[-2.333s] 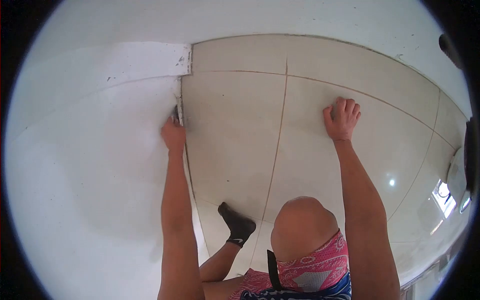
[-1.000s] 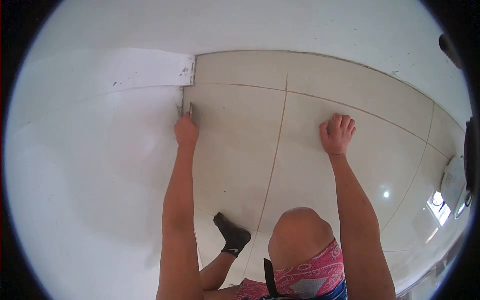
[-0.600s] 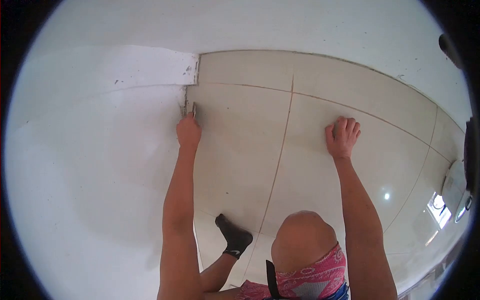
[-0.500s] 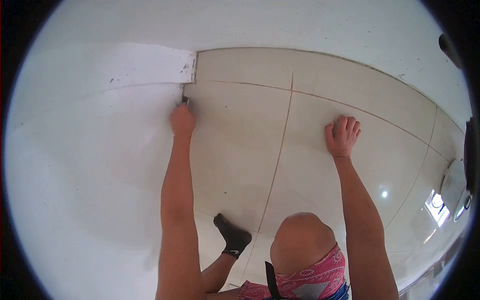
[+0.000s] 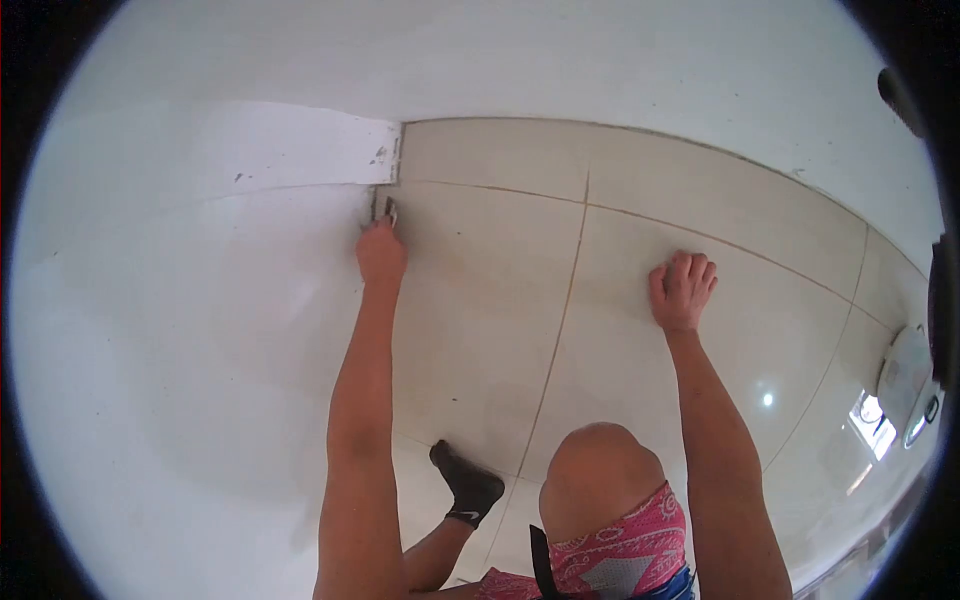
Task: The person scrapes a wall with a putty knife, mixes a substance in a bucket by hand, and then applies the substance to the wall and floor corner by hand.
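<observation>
At the left, my left hand [image 5: 382,254] is closed around a small dark-and-light flat tool [image 5: 391,209], mostly hidden by the fingers. Its tip is down at the floor seam beside the white wall corner [image 5: 385,160]. A dark, rough gap [image 5: 377,203] shows along that edge, just left of the tool. Out to the right, my right hand [image 5: 684,290] leans on the beige tile floor [image 5: 480,300]. Its fingers are bent and the thumb stands apart, with no object visible in it.
White walls run along the left [image 5: 200,350] and the far side [image 5: 500,60], with dark scuffs. My bent knee [image 5: 605,475] and a foot in a black sock [image 5: 467,485] occupy the near floor. A round whitish object [image 5: 905,370] stands at the right edge.
The view has shifted slightly. My left hand has moved a little right and toward the far wall along the seam, and more of the gap shows beside the tool. My right hand stays planted.
</observation>
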Demonstrator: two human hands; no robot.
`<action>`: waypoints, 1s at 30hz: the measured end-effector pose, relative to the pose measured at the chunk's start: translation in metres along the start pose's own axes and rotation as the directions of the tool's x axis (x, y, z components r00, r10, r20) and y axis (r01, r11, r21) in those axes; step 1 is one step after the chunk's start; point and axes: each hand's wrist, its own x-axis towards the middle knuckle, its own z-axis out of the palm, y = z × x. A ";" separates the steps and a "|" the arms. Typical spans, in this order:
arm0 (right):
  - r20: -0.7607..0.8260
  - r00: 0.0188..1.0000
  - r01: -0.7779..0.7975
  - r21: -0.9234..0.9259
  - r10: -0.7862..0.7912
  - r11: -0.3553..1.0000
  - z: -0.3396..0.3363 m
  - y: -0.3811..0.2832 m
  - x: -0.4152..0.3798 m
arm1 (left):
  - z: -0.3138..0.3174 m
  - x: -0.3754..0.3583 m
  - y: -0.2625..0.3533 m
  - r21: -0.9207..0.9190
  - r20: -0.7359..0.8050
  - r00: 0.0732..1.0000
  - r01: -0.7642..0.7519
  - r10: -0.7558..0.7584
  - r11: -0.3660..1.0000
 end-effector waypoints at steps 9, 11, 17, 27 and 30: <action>0.021 1.000 -0.021 0.007 0.021 1.000 0.000 0.003 -0.001 | -0.019 0.007 -0.020 -0.090 -0.055 0.989 0.132 -0.137 0.987; 0.026 1.000 -0.006 0.033 0.005 0.999 -0.001 0.000 -0.008 | -0.022 0.016 -0.018 0.014 -0.027 0.986 0.164 -0.164 0.986; -0.006 1.000 -0.004 0.022 0.004 1.000 0.001 -0.002 -0.002 | -0.024 0.023 -0.016 -0.020 0.052 0.997 0.049 -0.048 0.999; 0.013 1.000 -0.011 0.017 0.011 1.000 0.001 0.002 -0.001 | -0.022 0.017 -0.003 -0.113 -0.063 0.981 0.178 -0.186 0.978; 0.018 1.000 -0.007 0.003 0.007 1.000 0.000 0.000 -0.007 | -0.016 0.002 -0.005 -0.049 0.045 0.997 0.066 -0.064 0.997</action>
